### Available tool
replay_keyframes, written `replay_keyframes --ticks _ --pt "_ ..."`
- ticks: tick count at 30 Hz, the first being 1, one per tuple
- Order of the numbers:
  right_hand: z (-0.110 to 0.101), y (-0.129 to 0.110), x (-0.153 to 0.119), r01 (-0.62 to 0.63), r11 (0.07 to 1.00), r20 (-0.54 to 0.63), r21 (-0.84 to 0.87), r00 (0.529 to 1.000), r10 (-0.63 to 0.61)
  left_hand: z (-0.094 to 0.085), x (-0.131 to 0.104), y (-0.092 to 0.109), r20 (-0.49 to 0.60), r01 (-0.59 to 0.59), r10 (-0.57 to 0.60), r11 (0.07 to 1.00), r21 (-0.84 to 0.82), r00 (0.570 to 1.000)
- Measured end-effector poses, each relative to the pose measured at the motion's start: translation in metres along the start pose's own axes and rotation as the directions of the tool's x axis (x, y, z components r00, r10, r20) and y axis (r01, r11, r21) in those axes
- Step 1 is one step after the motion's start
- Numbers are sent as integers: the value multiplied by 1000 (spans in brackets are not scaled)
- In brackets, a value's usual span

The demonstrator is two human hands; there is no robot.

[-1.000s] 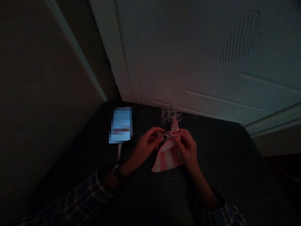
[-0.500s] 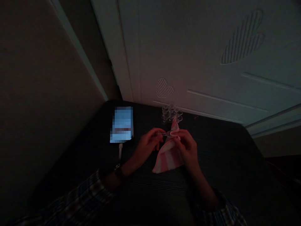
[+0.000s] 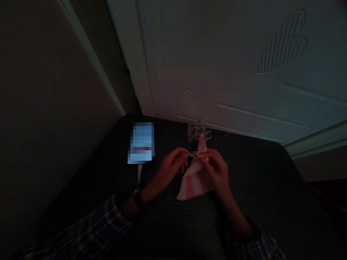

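Note:
In dim light, my left hand (image 3: 175, 160) pinches the thin end of a small shiny item (image 3: 190, 154), too dark to name for certain. The item's wider end meets a fold of the pink-and-white striped cloth (image 3: 193, 184). With thumb and fingers closed, my right hand (image 3: 217, 166) grips that cloth around the wider end. One corner of the cloth points up and away, while the rest drapes down toward the table. Just beyond the cloth sits a cluster of small clear ring-shaped objects (image 3: 199, 129).
A lit phone (image 3: 141, 142), its screen blurred, is at the left with a white cable (image 3: 139, 174) at its lower end. The dark table (image 3: 184, 224) backs onto a white panel (image 3: 211, 72) with heart reliefs. Another wall (image 3: 54, 90) rises at the left.
The whole view has shifted very slightly. Both hands keep their hold on the shiny item and the cloth, almost unmoved, and the scene is a little darker.

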State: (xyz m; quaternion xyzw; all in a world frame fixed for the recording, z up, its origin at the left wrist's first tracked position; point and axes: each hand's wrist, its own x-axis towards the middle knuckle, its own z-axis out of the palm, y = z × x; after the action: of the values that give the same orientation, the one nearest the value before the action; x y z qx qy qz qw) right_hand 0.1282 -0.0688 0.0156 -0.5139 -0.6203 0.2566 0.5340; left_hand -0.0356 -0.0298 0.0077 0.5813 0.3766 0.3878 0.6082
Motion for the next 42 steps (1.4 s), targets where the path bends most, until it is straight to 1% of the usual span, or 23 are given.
replay_keyframes --ticks 5,10,20,26,30,36,42 --pt "0 -1 0 3 1000 1 -6 1000 -3 0 0 -1 -12 19 -20 1000 -4 1000" --pt "0 -1 0 -16 1000 7 13 1000 16 0 0 -1 -1 14 -14 1000 -16 1000" --pt "1 0 -1 -11 1000 8 13 1000 11 0 -2 2 5 -3 3 1000 -14 1000" --pt "1 1 -1 -7 1000 12 7 1000 7 1 -2 3 -30 -25 24 998 -56 999" --pt "1 2 -1 -5 1000 2 11 1000 5 1 -2 3 -32 -29 28 999 -34 999" --pt "0 1 -2 -37 999 -1 19 999 37 0 -3 3 -26 5 -5 1000 7 1000" --pt "0 1 -1 -26 1000 -2 14 1000 26 0 -5 4 -22 -11 11 1000 25 1000"
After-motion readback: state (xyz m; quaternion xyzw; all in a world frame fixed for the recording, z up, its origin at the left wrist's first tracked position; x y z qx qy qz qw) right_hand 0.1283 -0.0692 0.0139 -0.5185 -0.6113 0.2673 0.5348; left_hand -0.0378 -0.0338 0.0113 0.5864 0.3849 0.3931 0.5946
